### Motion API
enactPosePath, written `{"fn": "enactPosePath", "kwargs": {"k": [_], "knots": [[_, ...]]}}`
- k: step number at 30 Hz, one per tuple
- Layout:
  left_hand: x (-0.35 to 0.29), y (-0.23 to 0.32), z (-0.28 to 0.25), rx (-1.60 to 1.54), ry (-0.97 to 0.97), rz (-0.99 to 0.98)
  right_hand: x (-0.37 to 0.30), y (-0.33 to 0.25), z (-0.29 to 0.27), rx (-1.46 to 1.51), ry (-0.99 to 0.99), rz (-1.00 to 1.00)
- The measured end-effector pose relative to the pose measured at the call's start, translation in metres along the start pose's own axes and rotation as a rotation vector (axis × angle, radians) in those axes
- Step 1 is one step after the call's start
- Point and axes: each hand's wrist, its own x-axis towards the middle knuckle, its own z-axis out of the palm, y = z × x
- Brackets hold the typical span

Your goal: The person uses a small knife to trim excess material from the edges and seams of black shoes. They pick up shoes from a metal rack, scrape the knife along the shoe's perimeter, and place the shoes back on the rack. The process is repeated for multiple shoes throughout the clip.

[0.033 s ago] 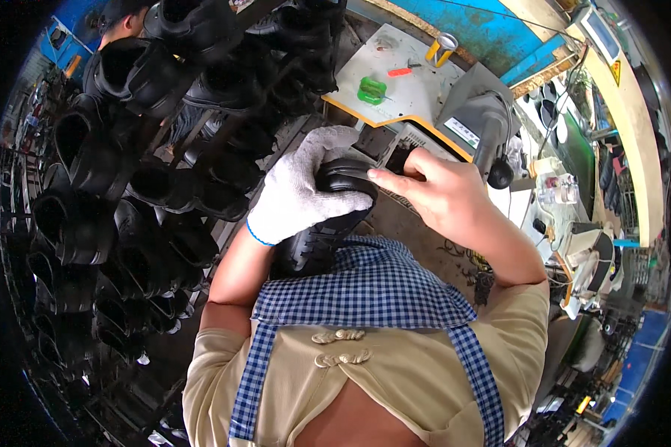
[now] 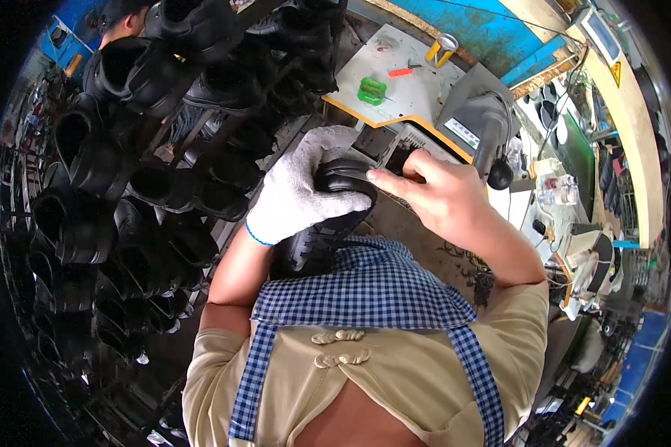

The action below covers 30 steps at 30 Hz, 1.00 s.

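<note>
A black shoe with a treaded sole is held over my lap, its lower part resting against the blue checked apron. My left hand, in a whitish knit glove with a blue cuff edge, wraps around the shoe, thumb on the near side and fingers on the far side. Bare and closed, my right hand reaches one stretched digit to the shoe's right edge and touches it. Its other fingers curl under, and whatever they may hold is hidden.
Racks of black shoes fill the left side. Ahead stands a white table with a green object, a red-handled tool and a yellow-and-white roll. A grey machine stands beyond my right hand. Another person is at upper left.
</note>
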Motion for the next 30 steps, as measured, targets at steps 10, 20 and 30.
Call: {"fn": "enactPosePath", "kwargs": {"k": [10,20,30], "knots": [[-0.004,-0.005,0.001,0.037,0.023,-0.005,-0.006,-0.001,0.015,-0.005,0.037,-0.015],[-0.004,0.008,0.000,0.220,0.013,-0.025,-0.008,0.007,0.009,0.082,-0.050,0.044],[0.000,-0.006,-0.008,0.076,0.065,0.032,-0.011,0.010,-0.017,0.072,-0.086,0.035]]}}
